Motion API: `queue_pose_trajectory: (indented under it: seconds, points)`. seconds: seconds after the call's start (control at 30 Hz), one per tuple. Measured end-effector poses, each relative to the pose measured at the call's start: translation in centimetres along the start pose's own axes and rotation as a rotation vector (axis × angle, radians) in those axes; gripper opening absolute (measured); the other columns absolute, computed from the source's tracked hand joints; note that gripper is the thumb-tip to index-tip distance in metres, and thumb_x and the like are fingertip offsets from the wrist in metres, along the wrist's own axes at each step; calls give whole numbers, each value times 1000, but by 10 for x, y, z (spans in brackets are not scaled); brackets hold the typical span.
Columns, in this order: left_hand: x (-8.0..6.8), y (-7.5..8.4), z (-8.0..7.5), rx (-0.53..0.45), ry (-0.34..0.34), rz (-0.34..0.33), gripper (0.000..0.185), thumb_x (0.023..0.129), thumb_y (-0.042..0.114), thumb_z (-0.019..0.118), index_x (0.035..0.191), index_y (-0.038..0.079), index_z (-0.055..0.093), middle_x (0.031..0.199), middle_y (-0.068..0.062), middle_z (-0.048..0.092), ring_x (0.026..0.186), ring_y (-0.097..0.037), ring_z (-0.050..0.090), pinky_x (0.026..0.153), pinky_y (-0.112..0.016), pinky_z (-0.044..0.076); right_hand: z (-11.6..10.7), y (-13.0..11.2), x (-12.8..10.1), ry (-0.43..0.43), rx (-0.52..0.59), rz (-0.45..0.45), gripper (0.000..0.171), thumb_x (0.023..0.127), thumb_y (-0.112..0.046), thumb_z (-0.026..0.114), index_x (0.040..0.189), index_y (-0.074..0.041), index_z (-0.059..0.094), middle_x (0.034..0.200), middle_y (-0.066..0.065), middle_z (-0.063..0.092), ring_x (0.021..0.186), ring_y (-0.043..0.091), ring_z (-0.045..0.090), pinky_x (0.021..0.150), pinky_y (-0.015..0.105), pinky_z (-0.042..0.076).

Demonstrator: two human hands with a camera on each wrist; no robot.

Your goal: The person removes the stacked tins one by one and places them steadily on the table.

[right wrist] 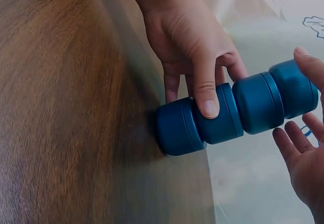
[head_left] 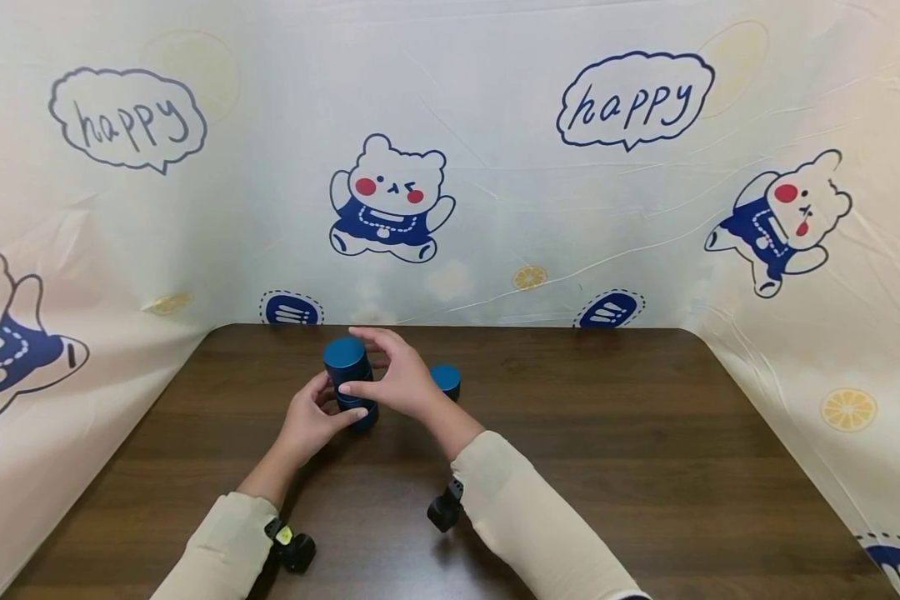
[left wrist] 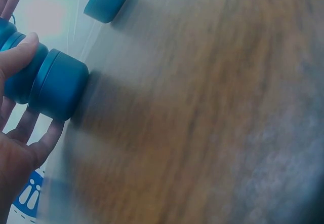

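Several round dark-blue lidded canisters [right wrist: 259, 104] stand stacked in one column on the table, left of centre in the head view. My left hand [head_left: 309, 423] grips the lower part of the stack; its thumb [right wrist: 208, 102] lies across the second canister up, its other fingers partly hidden behind. Around the upper part, my right hand [head_left: 397, 375] stands with fingers fairly straight. In the right wrist view its thumb [right wrist: 310, 67] overlaps the top canister and its fingertips are right beside the one below.
Another blue canister [head_left: 446, 381] stands on the brown wooden table [head_left: 570, 467], right of the stack and partly behind the right forearm. A pale printed cloth [head_left: 495, 167] hangs behind the table's far edge. Each wrist wears a small black camera [head_left: 444, 508].
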State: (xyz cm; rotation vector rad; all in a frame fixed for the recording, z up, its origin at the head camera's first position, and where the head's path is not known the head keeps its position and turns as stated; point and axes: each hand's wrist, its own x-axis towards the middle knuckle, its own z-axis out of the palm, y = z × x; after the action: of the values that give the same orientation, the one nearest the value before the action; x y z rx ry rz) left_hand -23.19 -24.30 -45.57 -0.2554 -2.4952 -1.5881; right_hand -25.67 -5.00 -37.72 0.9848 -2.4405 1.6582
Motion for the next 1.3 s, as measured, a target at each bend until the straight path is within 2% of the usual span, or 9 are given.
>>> queue_pose_trajectory:
  seconds: [0.17,0.57,0.7,0.8,0.93,1.13,1.3]
  points:
    - [0,0,0,2,-3,-8,75,79,25,83,142,11,45,134,-14,55,116,-35,56,96,-51,48,4,1,1,27,23,47,70,79,-26,84,141,-27,51,140,-1,52,115,18,59,88,26,53]
    - [-1,1,0,-1,-6,15,73,79,22,83,141,11,46,131,-14,56,116,-34,56,97,-52,47,10,1,2,86,8,89,58,82,-20,81,134,-21,57,132,2,57,106,19,60,88,40,55]
    - [-6,22,-1,-13,-14,3,70,81,13,81,141,5,45,130,-21,55,116,-40,55,98,-55,45,10,2,1,92,27,99,56,82,-20,80,133,-20,57,132,3,57,107,22,61,89,42,54]
    - [-11,40,-1,-15,-19,-11,68,82,5,79,140,0,44,130,-25,54,115,-44,54,98,-57,44,10,3,0,104,40,103,54,83,-19,80,132,-19,58,130,2,57,107,21,61,88,38,55]
    - [-12,45,-2,-5,-12,-7,66,82,4,78,139,-1,45,130,-26,54,114,-44,55,98,-57,44,8,4,-2,123,38,97,52,82,-20,80,130,-19,59,127,0,59,107,15,61,88,26,53]
    - [-10,38,-1,-3,-9,0,66,82,3,78,139,-3,44,130,-27,54,114,-45,54,97,-59,44,7,6,-4,142,60,87,51,82,-19,81,129,-18,60,125,0,59,109,15,60,91,25,51]
    - [-4,15,1,-3,-7,-9,72,82,9,80,143,2,42,134,-23,53,117,-41,54,98,-56,45,5,6,-5,161,57,82,51,81,-18,81,128,-18,60,124,0,60,107,12,59,89,23,51]
